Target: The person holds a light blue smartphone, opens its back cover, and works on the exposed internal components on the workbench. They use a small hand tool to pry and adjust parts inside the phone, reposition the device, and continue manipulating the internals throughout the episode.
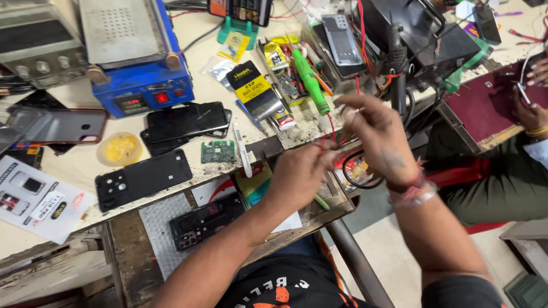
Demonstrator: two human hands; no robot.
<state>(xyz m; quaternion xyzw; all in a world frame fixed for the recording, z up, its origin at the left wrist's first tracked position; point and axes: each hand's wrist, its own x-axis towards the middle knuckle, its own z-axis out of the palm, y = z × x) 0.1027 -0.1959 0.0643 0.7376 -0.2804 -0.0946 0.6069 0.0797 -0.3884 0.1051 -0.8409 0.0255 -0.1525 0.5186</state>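
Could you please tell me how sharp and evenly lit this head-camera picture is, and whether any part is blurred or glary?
In the head view, light is bright and even, with soft shadows; the right hand and left hand are slightly motion-blurred, so what the fingers pinch is unclear; the green circuit board and blue heating station look sharp; the dark phone screen shows mild glare; edges bow from wide-angle distortion.
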